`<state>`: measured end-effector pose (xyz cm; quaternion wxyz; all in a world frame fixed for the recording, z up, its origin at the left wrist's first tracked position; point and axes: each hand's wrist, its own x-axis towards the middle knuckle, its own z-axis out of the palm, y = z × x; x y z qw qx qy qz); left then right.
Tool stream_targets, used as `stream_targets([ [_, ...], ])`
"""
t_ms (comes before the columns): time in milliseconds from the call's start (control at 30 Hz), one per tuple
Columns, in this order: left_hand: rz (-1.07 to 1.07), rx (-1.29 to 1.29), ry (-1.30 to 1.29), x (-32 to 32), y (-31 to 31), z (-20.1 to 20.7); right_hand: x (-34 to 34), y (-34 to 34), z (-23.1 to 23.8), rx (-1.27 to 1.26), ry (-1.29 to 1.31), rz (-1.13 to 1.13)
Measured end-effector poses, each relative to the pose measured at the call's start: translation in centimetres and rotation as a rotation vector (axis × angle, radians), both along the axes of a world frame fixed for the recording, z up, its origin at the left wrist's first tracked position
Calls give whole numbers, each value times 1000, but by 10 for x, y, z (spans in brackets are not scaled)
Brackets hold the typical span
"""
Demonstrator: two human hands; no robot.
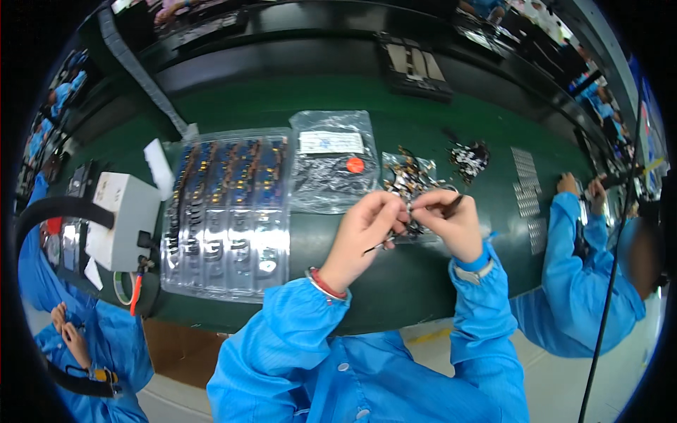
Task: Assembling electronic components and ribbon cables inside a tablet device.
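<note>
My left hand and my right hand meet fingertip to fingertip above the table. Pinched in the left one is a small electronic part with a thin dark end sticking out below the fingers; its exact kind is too small to tell. The right fingers are closed against the same spot, and a slim dark tool, perhaps tweezers, lies across them. Just beyond the hands, a pile of small metallic and black parts rests on a clear plastic bag, partly hidden by my fingers.
A clear compartment tray of small circuit parts lies left, beside a labelled plastic bag. Loose parts and strips of small pieces lie right. A white box stands far left. Co-workers in blue sit on both sides.
</note>
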<state>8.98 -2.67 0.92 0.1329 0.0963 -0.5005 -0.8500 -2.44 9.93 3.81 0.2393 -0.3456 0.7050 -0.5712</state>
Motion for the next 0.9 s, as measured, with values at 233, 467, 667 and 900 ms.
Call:
stream_targets([
  [233, -27, 47, -40, 2, 3, -7, -3, -3, -6, -10, 104, 81],
  [467, 1, 68, -76, 1, 3, -3, -1, -4, -9, -50, 142, 95],
  [667, 65, 5, -72, 2, 6, -4, 5, -4, 2, -86, 764, 50],
  [900, 256, -400, -57, -1, 11, -13, 5, -2, 10, 160, 1211, 87],
])
